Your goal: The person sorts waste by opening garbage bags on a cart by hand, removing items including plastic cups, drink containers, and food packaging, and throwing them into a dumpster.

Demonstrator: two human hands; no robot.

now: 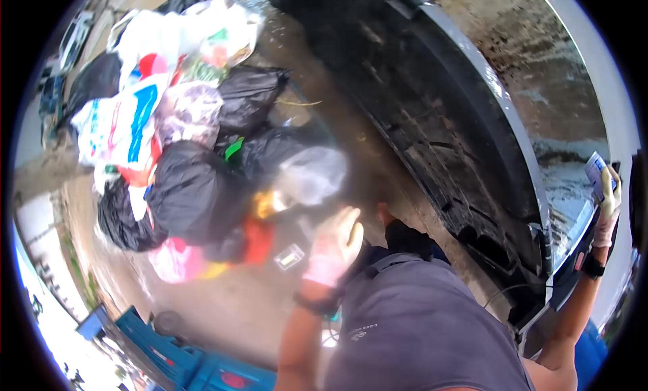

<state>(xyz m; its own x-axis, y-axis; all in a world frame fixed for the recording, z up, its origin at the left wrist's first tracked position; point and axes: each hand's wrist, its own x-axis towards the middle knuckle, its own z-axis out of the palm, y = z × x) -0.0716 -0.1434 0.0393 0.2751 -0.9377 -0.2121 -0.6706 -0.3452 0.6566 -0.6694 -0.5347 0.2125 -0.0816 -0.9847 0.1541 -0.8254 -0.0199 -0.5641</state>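
Observation:
My left hand [335, 246], in a pale glove, is held in front of my body with its fingers partly spread and nothing in them. Just beyond it lie a translucent whitish bag [312, 175] and a pile of filled bags, among them a large black bag [185, 188]. A small light rectangular item [289, 257] is on the ground left of this hand. At the far right, my right hand [609, 199], also gloved, is closed around a small blue and white packet [597, 175], beside the light edge of the large container.
A large dark metal container [432, 114] with a raised rim runs from the top centre down to the lower right. White printed bags [128, 121] are heaped at the upper left. Blue bins [223, 374] stand at the lower left. A thin cable hangs near the container's lower corner.

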